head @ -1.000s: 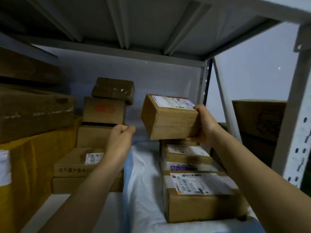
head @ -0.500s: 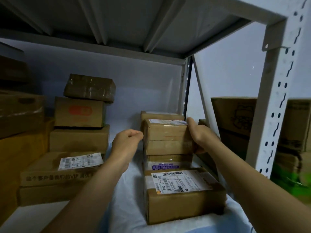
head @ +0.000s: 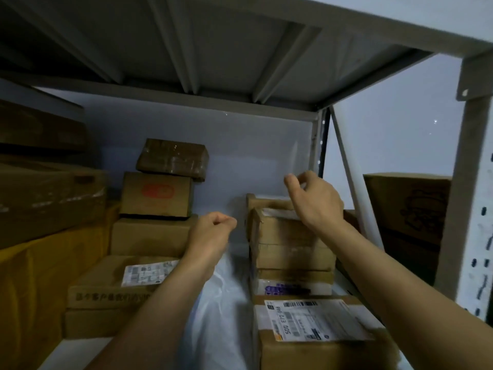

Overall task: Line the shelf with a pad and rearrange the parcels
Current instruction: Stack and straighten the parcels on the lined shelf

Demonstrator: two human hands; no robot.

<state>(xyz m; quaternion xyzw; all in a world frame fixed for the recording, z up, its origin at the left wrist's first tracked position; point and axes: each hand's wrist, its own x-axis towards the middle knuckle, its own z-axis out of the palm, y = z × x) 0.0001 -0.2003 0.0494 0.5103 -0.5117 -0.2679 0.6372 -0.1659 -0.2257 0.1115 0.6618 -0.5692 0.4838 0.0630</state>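
A white pad (head: 221, 311) covers the right half of the shelf floor. On it stands a row of cardboard parcels: a labelled box (head: 320, 340) in front, a flatter one with purple print (head: 290, 287) behind it, and a small brown box (head: 288, 236) stacked on top. My right hand (head: 314, 201) hovers just above that small box, fingers loosely curled, holding nothing. My left hand (head: 210, 231) is a closed fist in mid-air to the left of the stack, empty.
On the left stands a stack of cardboard boxes (head: 157, 193) with a flat labelled box (head: 120, 281) in front, large cartons (head: 48, 198) beyond. The upper shelf (head: 213, 49) is close overhead. A white perforated upright (head: 474, 209) and diagonal brace (head: 346, 169) bound the right side.
My right hand set the small brown box onto the right-hand stack, let go and lifted above it. The left fist stayed in place.
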